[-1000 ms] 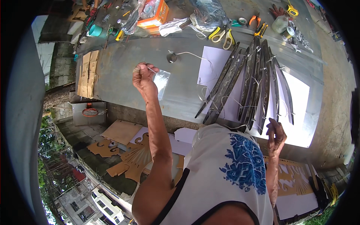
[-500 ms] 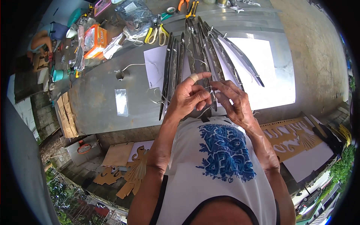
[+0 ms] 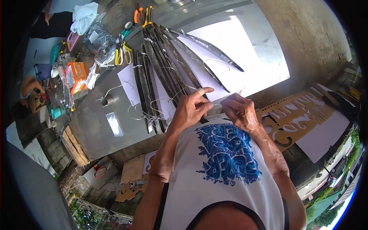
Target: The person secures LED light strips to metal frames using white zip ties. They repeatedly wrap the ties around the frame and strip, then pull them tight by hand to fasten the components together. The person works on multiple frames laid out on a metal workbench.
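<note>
Several long, dark, narrow slats (image 3: 218,53) fan out over white paper on the table, with thin white string (image 3: 155,101) tied around them and loose ends trailing. My left hand (image 3: 193,108) is at the near ends of the slats, thumb and fingers pinched together, its bandaged index finger stretched out to the right. Close beside it on the right, my right hand (image 3: 242,113) is closed, fingertips pressed together. A fine pale strand, seemingly the same string, runs between the two hands; its ends are hidden in the fingers.
White paper (image 3: 264,73) lies under the slats on a grey metal table (image 3: 94,126). Yellow-handled scissors (image 3: 122,55), orange pliers (image 3: 138,14), an orange tub (image 3: 79,78) and a short metal tube (image 3: 107,101) stand beyond. Cut-out cardboard (image 3: 299,119) lies at right; a person (image 3: 30,85) sits far left.
My right hand has drawn away from the left and its fingers have curled closed. The whole view has turned, so the table and slats now appear tilted and further left.
</note>
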Available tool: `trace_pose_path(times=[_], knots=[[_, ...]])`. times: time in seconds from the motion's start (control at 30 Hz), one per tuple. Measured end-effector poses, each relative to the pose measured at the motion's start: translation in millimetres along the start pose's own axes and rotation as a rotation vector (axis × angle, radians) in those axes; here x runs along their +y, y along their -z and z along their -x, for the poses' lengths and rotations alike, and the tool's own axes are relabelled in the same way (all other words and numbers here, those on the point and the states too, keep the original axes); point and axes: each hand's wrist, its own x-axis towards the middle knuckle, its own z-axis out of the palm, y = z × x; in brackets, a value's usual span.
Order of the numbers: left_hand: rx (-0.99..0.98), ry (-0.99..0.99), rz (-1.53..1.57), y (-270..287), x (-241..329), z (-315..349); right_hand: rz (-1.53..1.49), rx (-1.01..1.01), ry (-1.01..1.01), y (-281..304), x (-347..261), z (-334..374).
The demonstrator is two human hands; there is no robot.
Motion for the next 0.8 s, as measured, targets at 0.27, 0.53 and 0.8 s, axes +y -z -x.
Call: trace_pose_path(times=[0.27, 0.53, 0.8], knots=[[-0.05, -0.073, -0.27, -23.3, -21.0, -19.1, -0.057, -0.021, -0.084, -3.7, 22.1, 14.7], [0.321, 0.196, -0.229, 13.2, -37.6, -74.4, 0.197, 0.221, -0.12, -23.2, 52.2, 4.5], [0.538, 0.027, -0.761, 13.2, -79.0, -120.4, 0.438, 0.325, -0.018, -36.0, 67.8, -34.3]])
